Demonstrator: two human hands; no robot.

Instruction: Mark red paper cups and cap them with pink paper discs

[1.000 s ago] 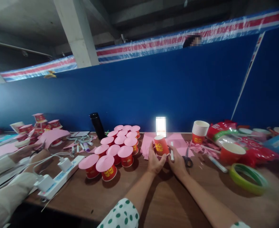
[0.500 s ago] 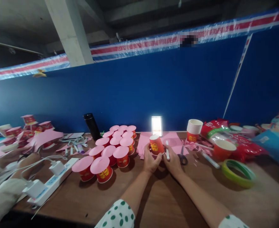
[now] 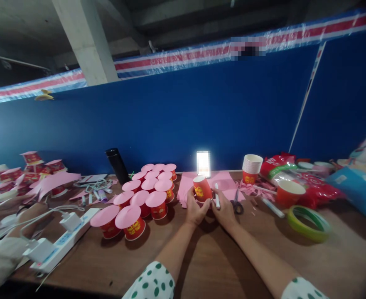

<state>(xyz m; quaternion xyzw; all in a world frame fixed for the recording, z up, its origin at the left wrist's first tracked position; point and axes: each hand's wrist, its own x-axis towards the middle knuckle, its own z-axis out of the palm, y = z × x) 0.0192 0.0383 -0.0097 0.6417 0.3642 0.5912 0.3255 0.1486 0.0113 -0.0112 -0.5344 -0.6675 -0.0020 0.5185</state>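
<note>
My left hand [image 3: 197,214] is wrapped round a red paper cup [image 3: 204,189] with gold print. It is held slightly tilted above the table, its pale round end upward. Close by on the right, my right hand [image 3: 224,212] grips a white marker-like pen [image 3: 217,196] that points up between thumb and fingers. Those fingertips are near the cup's lower right side; whether they touch it I cannot tell. Behind the cup lie pink paper sheets [image 3: 229,185]. Scissors [image 3: 238,203] with dark handles rest beside my right hand.
Several red cups topped with pink paper discs [image 3: 128,216] stand left. A power strip [image 3: 65,245], a black bottle [image 3: 117,165] and another person's arm [image 3: 2,255] are further left. Stacked cups [image 3: 251,168], green tape [image 3: 309,224] and an orange-red cup [image 3: 290,194] are right. A lit phone [image 3: 203,164] stands behind.
The cup has turned slightly in my left hand, its gold print now further toward the left. My view has shifted a little to the right. Both hands keep their holds.
</note>
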